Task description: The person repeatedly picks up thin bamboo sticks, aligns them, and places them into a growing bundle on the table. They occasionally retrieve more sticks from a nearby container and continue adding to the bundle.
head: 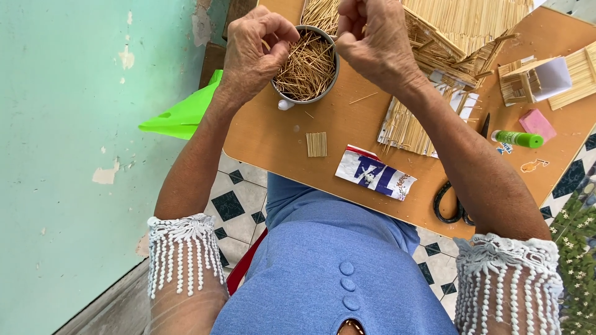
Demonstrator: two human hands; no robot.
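Observation:
My left hand [253, 49] hovers at the left rim of a round metal cup [308, 94] full of thin wooden sticks [305, 68], its fingers pinched together on what looks like a stick. My right hand [372, 40] is above the cup's right rim, fingers curled shut; whether it grips a stick is hard to tell. A small glued bundle of sticks [316, 144] lies on the brown table [273, 139] in front of the cup.
Stick-built panels [406, 127] and a stick house model [462, 28] lie at the right. A white packet [375, 175], black scissors [448, 205], a green glue stick [520, 138], a pink block [537, 123] and a green paper piece [183, 115] are nearby.

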